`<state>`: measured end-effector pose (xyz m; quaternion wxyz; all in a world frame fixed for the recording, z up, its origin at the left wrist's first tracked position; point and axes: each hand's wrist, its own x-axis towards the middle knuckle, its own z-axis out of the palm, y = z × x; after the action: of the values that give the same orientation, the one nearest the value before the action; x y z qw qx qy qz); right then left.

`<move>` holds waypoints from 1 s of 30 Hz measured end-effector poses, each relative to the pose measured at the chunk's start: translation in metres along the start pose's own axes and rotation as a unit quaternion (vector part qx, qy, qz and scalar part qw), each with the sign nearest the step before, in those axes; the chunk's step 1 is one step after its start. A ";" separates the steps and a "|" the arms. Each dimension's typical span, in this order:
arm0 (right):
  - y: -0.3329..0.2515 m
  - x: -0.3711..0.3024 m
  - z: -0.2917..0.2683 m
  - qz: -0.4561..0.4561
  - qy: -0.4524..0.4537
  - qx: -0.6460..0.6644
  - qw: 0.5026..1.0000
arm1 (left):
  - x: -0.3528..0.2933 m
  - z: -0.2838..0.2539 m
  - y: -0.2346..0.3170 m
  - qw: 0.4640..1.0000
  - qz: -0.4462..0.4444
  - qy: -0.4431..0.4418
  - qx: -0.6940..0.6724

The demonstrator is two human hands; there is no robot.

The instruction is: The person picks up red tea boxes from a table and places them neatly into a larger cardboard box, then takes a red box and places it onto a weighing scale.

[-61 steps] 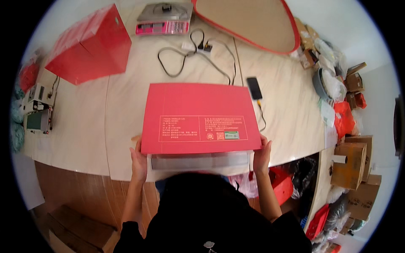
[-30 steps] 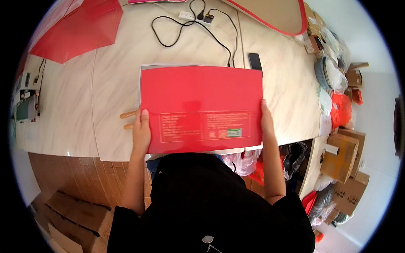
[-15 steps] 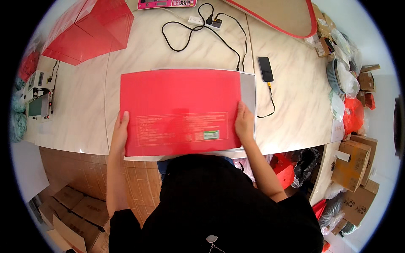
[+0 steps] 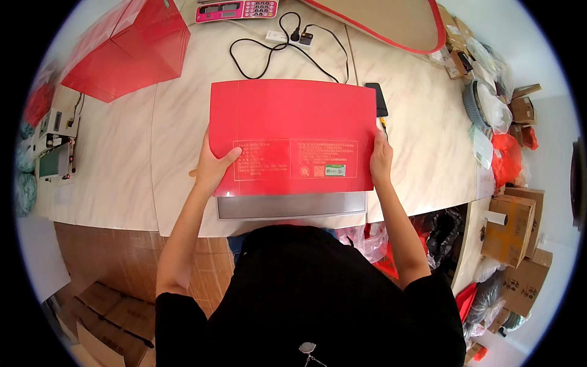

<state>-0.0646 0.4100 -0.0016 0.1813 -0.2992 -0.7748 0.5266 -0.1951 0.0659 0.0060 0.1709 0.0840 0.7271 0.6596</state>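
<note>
Clock taken from the panel's centre, 12 away from the body. We have the pale marbled table (image 4: 422,153) beneath everything, with a group of red boxes (image 4: 143,52) at 10 o'clock. The red panel (image 4: 293,116) lies between our hands, over the table's near part; its long axis runs 9 to 3, its broad face is toward us, and its printed block (image 4: 263,162) sits toward 6. A grey plate (image 4: 292,207) shows just below at 6; contact cannot be judged. Our left hand (image 4: 214,164) grips at 8, thumb across the face; our right hand (image 4: 381,158) grips the edge at 4. Neither is nearer. Phone (image 4: 381,101): 2 o'clock, partly covered.
</note>
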 end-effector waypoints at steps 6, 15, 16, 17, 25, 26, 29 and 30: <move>0.000 -0.037 -0.008 -0.082 0.043 0.005 0.996 | -0.044 -0.007 -0.010 0.996 0.055 0.038 0.063; 0.010 -0.068 -0.013 -0.042 -0.007 0.033 0.999 | -0.072 -0.014 -0.020 0.998 0.008 0.006 0.054; 0.009 -0.072 -0.012 -0.031 -0.014 0.044 0.998 | -0.073 -0.014 -0.022 0.999 0.002 0.000 0.035; 0.009 -0.074 -0.011 -0.020 -0.021 0.054 0.998 | -0.074 -0.014 -0.022 1.000 -0.003 -0.008 0.015; 0.013 -0.116 -0.024 0.075 -0.080 0.185 0.977 | -0.106 -0.020 -0.006 0.963 -0.158 0.026 -0.217; 0.018 -0.118 -0.028 0.090 -0.085 0.242 0.962 | -0.110 -0.025 -0.009 0.959 -0.165 0.028 -0.229; -0.013 -0.110 -0.040 0.170 -0.119 0.266 0.941 | -0.112 -0.036 0.001 0.945 -0.201 0.000 -0.259; -0.022 -0.104 -0.040 0.189 -0.119 0.276 0.935 | -0.103 -0.037 0.009 0.942 -0.204 -0.018 -0.267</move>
<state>0.0315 0.3638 0.0376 0.0603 -0.3136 -0.5438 0.7761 -0.1135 -0.0034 0.0319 0.3312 -0.1033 0.5226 0.7788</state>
